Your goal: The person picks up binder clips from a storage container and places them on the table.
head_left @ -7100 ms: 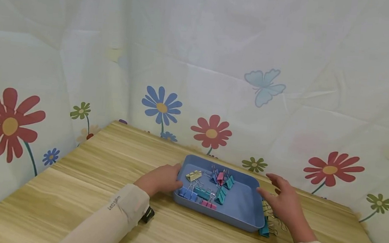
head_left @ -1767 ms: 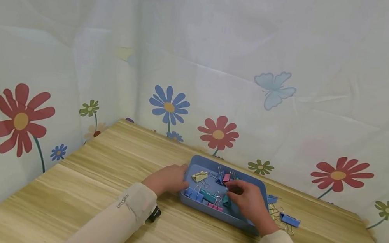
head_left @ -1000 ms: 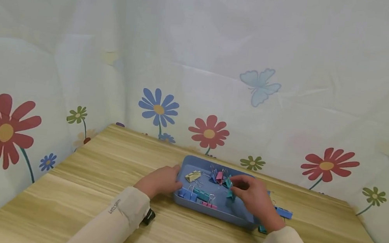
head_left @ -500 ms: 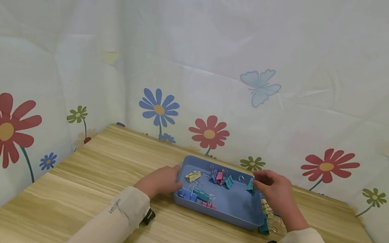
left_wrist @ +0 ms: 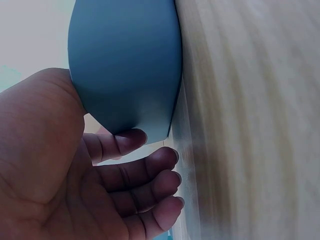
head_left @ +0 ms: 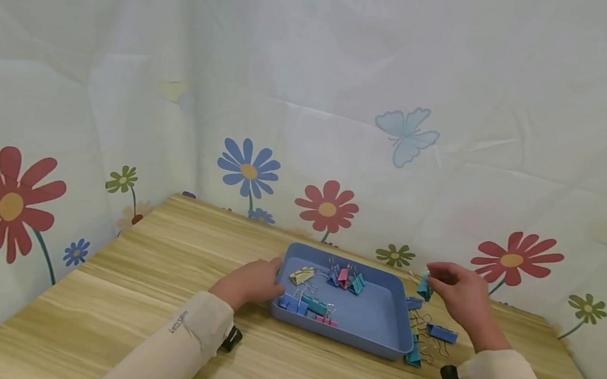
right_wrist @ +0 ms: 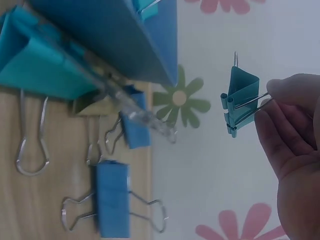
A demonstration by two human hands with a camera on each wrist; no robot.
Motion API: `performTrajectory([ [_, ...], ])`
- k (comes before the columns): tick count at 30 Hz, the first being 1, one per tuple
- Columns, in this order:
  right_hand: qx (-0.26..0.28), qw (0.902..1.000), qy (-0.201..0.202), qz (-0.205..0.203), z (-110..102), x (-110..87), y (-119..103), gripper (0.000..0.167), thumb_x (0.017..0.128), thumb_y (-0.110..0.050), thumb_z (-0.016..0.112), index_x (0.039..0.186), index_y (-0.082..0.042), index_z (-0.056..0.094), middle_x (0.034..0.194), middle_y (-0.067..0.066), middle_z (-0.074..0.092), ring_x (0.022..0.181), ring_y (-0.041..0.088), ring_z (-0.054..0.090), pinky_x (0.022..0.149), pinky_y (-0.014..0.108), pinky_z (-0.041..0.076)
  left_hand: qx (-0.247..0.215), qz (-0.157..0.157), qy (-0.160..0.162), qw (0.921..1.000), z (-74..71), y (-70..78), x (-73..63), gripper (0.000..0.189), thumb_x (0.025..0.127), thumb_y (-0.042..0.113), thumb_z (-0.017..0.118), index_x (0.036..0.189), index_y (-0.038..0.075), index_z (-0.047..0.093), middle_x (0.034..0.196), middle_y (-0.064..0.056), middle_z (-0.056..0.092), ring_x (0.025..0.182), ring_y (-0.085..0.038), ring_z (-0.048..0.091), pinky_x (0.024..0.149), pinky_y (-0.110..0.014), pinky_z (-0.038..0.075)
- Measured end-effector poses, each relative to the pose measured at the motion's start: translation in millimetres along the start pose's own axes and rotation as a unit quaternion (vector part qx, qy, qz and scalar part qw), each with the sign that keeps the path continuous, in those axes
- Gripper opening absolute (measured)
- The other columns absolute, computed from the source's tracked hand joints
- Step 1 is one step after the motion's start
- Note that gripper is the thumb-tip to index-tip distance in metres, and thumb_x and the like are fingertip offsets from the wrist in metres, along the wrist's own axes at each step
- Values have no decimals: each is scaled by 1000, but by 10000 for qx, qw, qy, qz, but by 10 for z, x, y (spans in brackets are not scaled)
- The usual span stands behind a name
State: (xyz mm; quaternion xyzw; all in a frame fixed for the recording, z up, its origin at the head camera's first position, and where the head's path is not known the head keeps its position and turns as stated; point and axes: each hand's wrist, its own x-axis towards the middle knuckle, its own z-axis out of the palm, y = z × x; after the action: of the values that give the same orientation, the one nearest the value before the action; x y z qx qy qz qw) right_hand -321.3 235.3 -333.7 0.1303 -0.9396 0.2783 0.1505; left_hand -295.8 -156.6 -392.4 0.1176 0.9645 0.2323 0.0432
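Observation:
In the head view my left hand [head_left: 248, 279] holds the left end of a blue tray [head_left: 373, 318], thumb at the rim. The left wrist view shows the index fingertip against the tray's outer wall [left_wrist: 125, 60], the other fingers curled below it. Beyond the tray's right end, my right hand [head_left: 461, 290] pinches a teal binder clip [head_left: 424, 288] by its wire handle, raised above the table. Inside the tray lie a yellow clip [head_left: 302, 275], a pink clip [head_left: 343, 277], a teal clip [head_left: 356, 284] and several others, mostly along the left half.
Right of the tray, loose binder clips lie on the wooden table [head_left: 194, 246]: a blue one [head_left: 442, 333], a teal one [head_left: 413, 354], another blue one [head_left: 413, 303] and some yellow. A white flowered curtain [head_left: 313, 93] hangs behind the table.
My right hand, empty at first, reached into the tray, took hold of the teal binder clip and carried it right, past the tray's right wall. My left hand has stayed at the tray.

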Motion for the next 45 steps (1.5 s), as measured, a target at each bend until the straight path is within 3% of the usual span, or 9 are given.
performTrajectory([
  [10,-205,9995,187,170,17,25,175,35,95,-20,61,124,-1,63,112,24,68,101,39,65,79,50,54,-44,30,-3,10000,-24,21,-17,69,90,27,57,146,-4,33,138,-21,54,108,-22,58,103,-43,44],
  [23,-66,9963,120,843,44,5,383,38,95,-21,60,126,2,60,118,27,64,102,40,62,81,50,54,-39,-12,-11,10000,-14,21,-8,68,90,28,56,146,-4,34,138,-20,54,104,-21,57,103,-42,44],
  [45,-242,9852,-77,1695,217,-4,648,34,94,-15,59,122,5,60,116,28,61,99,39,59,81,50,51,-18,-88,-73,9999,-20,9,-11,70,92,30,56,148,-3,31,144,-20,49,111,-22,56,108,-43,40],
])
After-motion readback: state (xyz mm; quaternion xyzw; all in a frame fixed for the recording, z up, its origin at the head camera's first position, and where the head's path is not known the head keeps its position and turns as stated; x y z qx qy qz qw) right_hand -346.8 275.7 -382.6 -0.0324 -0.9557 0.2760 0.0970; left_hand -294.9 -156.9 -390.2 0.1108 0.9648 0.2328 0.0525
